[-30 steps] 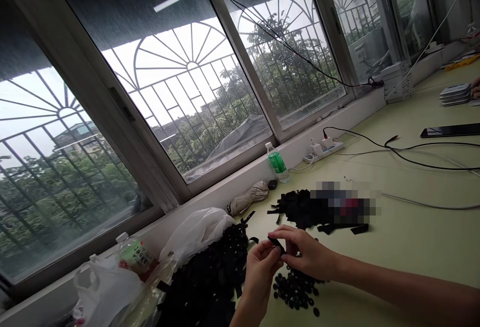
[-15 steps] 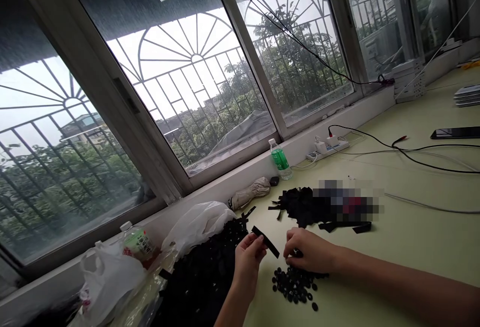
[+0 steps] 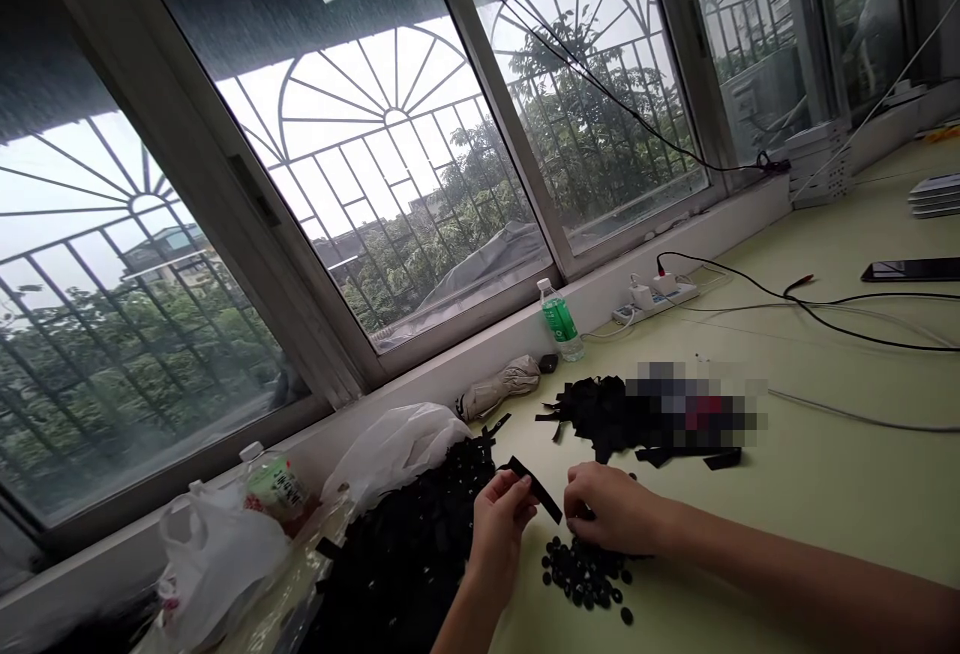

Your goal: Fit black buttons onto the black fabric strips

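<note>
My left hand (image 3: 496, 526) pinches a short flat black strip (image 3: 541, 496) near its upper end, and the strip slants down to the right. Close to the strip's lower end is my right hand (image 3: 619, 512), its fingers curled and pressed together. Whatever lies between those fingers is hidden. Below the right hand spreads a heap of small round black discs (image 3: 589, 574), much like buttons or snap caps. Left of my left hand lies a big pile of black pieces (image 3: 397, 559) with small shiny spots. More black strips (image 3: 600, 409) are heaped beyond both hands.
A green-labelled water bottle (image 3: 559, 322), a folded umbrella (image 3: 501, 386) and a power strip (image 3: 660, 302) line the windowsill. White plastic bags (image 3: 217, 554) and another bottle (image 3: 276, 489) stand at left. Cables (image 3: 847, 309) and a dark phone-like slab (image 3: 911, 269) lie at right.
My right hand has shifted slightly left, nearer the strip's lower end. The left hand and its strip have moved a little to the right and down.
</note>
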`<state>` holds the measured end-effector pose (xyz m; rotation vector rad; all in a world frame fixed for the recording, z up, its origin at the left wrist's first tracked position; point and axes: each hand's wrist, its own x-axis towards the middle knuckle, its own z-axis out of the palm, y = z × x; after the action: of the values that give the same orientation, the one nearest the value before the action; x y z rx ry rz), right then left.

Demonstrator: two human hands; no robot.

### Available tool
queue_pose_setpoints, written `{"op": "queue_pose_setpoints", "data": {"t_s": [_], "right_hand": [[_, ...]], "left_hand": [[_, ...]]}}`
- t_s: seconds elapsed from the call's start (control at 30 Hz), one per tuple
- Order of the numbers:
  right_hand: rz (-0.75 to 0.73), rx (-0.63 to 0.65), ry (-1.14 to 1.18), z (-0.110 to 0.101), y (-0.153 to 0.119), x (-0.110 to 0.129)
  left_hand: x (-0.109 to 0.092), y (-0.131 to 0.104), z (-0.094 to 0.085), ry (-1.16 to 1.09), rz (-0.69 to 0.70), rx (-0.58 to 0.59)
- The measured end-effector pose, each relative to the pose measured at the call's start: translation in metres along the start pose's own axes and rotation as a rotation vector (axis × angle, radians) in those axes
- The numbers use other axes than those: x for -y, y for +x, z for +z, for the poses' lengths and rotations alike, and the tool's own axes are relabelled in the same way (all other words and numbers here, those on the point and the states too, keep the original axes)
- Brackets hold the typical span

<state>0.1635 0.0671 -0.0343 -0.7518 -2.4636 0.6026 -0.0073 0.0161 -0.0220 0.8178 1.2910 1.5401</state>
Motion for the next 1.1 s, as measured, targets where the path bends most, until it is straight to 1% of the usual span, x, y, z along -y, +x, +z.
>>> {"op": "queue_pose_setpoints", "data": {"t_s": [0.17,0.27,0.4,0.53,0.67,0.8,1.0,1.1], "right_hand": [[0.101,0.012,0.029,-0.004,0.001,0.004],[0.156,0.058,0.051,-0.008,0.002,0.007],[0.177,0.108,0.094,-0.011,0.003,0.010],[0.184,0.145,0.115,-0.011,0.004,0.009],[0.161,0.155,0.148,-0.007,0.004,0.007],[0.080,0.117,0.136,-0.003,0.002,0.004],[0.024,0.047,0.138,-0.003,0.002,-0.005],[0.017,0.082,0.132,-0.007,0.001,-0.004]], "left_hand": [[-0.001,-0.002,0.001,-0.014,0.004,-0.006],[-0.001,-0.003,0.001,-0.009,0.015,0.008],[0.000,-0.003,0.002,0.005,0.015,0.019],[0.000,-0.003,0.002,-0.002,0.010,0.014],[-0.003,-0.004,0.003,-0.032,0.007,0.010],[-0.006,-0.006,0.005,-0.071,0.003,0.016],[-0.011,-0.010,0.009,-0.106,0.008,0.103],[-0.012,-0.011,0.010,-0.106,0.018,0.137]]}}
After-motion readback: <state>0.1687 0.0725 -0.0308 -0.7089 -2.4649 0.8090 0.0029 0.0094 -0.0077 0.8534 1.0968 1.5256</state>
